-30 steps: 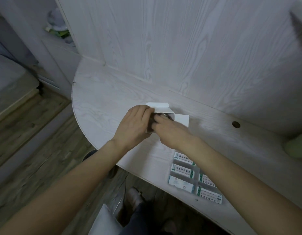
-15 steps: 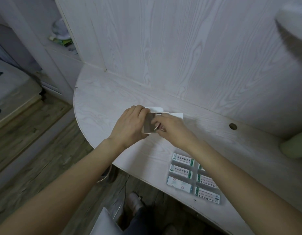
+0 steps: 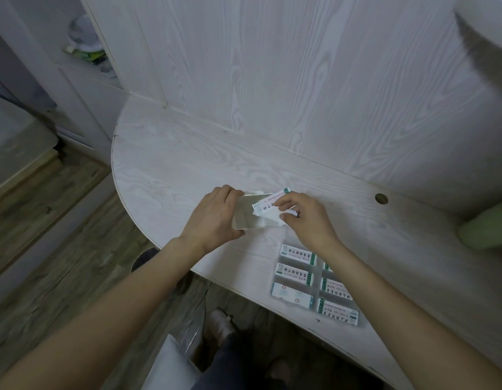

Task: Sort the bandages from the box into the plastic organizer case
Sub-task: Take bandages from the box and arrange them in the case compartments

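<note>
bandage packet (image 3: 268, 205): thin paper-wrapped strip, prob v. light, flexible, bends easily; low risk of breakage but creases if squeezed hard. best taken by one short end w/ a fingertip pinch, pulled straight along its length so as not to snag on the box mouth. sits half out of the box (image 3: 251, 213), upper end w/ green edge poking up-right, lower end apparently inside the opening.

box: small cardboard carton, light, walls likely to cave under a hard grip; lies on its side on the table (image 3: 165, 164), open end toward the right. white flap or loose white paper at the mouth, can't tell which.

left hand (image 3: 213, 218): wrapped round the closed end of the box, fingers curled over the top edge, thumb underneath at the near side; steadying it against the pull.

right hand (image 3: 303, 218): fingers bent, thumb and forefinger pinching the packet near its middle; remaining fingers curled, seem to touch the white paper at the box mouth.

plastic organizer case (image 3: 317, 273): clear, compartmented, flat on the table near the front edge, just below the right wrist, partly hidden by the forearm. visible compartments each hold a packet, so well along; free slot not visible from here.
</note>
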### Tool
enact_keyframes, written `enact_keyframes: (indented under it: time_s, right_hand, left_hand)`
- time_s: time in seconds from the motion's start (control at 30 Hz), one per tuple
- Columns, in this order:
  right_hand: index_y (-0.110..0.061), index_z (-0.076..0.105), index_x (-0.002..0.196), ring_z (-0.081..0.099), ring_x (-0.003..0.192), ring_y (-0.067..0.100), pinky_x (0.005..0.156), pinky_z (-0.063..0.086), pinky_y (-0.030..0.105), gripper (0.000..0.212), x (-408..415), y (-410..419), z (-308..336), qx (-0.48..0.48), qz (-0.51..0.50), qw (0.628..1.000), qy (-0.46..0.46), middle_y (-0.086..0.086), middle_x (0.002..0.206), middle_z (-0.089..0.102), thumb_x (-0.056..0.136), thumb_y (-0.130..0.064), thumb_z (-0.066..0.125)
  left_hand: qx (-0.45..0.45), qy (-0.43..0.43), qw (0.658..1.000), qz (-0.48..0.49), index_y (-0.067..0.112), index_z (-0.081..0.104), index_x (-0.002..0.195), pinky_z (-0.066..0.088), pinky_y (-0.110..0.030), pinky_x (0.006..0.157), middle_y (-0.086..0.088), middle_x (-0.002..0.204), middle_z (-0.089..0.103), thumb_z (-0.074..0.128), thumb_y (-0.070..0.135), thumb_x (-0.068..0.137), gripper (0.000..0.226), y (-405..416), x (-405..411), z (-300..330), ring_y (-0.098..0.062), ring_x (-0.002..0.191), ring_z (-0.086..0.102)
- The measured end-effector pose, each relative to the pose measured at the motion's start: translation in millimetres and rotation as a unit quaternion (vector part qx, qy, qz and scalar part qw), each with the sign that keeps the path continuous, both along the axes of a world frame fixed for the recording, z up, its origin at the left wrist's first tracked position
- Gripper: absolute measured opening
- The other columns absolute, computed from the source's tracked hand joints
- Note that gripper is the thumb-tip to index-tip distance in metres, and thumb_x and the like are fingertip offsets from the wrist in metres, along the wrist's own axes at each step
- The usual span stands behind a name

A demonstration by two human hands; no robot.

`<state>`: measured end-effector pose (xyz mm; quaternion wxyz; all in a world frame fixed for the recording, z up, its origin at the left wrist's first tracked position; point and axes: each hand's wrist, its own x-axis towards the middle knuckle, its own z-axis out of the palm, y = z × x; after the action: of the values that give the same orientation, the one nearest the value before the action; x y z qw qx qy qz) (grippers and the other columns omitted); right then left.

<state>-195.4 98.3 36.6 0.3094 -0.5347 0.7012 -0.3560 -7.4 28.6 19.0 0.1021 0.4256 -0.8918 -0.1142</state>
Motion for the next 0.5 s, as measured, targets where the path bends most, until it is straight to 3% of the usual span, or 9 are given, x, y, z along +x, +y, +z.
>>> enact_keyframes:
  time_s: [0.13,0.27,0.43,0.5]
  right_hand:
    - [-0.015,0.058,0.113,0.048,0.089,0.011,0.068,0.034,0.002,0.039,0,-3,-7,0.029,0.031,0.997,0.059,0.004,0.098,0.051,0.082,0.010,0.055]
    - [-0.016,0.054,0.129,0.045,0.090,0.010,0.070,0.028,0.007,0.044,0,-9,-10,0.049,0.024,0.995,0.088,0.005,0.100,0.049,0.088,-0.001,0.059]
    - [-0.010,0.057,0.108,0.043,0.086,0.011,0.066,0.033,0.002,0.023,3,-13,-14,0.049,0.001,0.993,0.105,0.005,0.100,0.047,0.086,-0.003,0.063]
    - [-0.009,0.055,0.099,0.045,0.086,0.013,0.067,0.034,0.006,0.019,7,-13,-16,0.042,0.001,0.994,0.104,0.004,0.100,0.044,0.086,0.001,0.062]
  left_hand:
    - [0.005,-0.009,1.000,-0.015,0.012,0.045,0.133,0.034,-0.026,0.091,-0.004,0.123,0.049,0.078,0.034,0.070,0.074,0,0,-1,-0.022,0.110,0.046]
    - [-0.002,-0.015,1.000,-0.025,0.012,0.045,0.133,0.034,-0.026,0.091,-0.005,0.123,0.049,0.078,0.033,0.070,0.074,-2,0,-1,-0.023,0.109,0.046]
    - [-0.006,-0.028,0.999,-0.035,0.012,0.043,0.134,0.032,-0.024,0.092,-0.004,0.124,0.048,0.075,0.033,0.072,0.073,-4,1,0,-0.021,0.110,0.045]
    - [0.009,-0.035,0.999,-0.029,0.014,0.042,0.134,0.032,-0.025,0.092,-0.003,0.124,0.048,0.074,0.037,0.074,0.072,-5,2,-3,-0.020,0.111,0.044]
